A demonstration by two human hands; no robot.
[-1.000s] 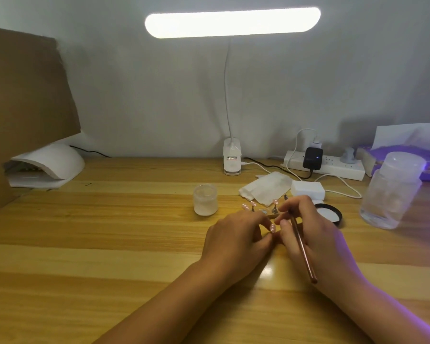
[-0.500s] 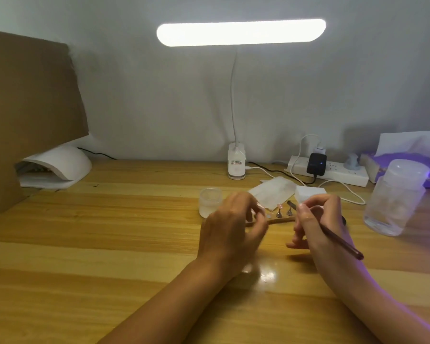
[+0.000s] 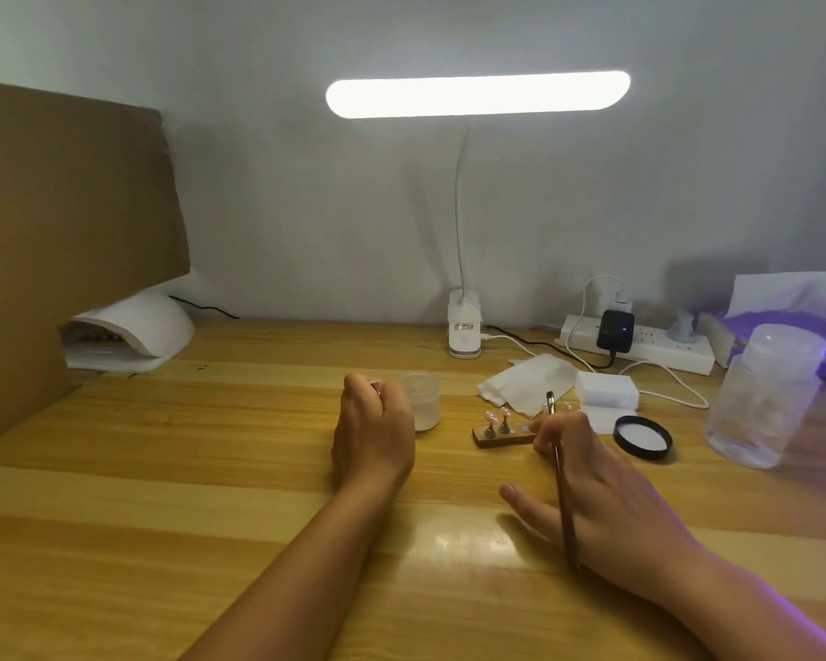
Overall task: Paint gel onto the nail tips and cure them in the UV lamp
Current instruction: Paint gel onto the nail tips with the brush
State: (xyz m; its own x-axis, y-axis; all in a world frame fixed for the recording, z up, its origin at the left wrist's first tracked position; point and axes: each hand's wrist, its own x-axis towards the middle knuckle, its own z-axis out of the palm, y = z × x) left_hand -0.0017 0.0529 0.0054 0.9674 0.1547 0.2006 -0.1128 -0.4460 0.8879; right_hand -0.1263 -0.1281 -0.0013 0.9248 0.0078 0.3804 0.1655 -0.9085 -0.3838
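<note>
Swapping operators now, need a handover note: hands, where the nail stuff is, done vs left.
Left hand pinches a small pink piece, likely a nail tip, beside the frosted jar.
Right hand holds the brush, fingertips at the wooden holder.
Holder carries two pink tips on stands.
Done: painted count unclear.
Left: curing; UV lamp sits far left by the wall.
</note>
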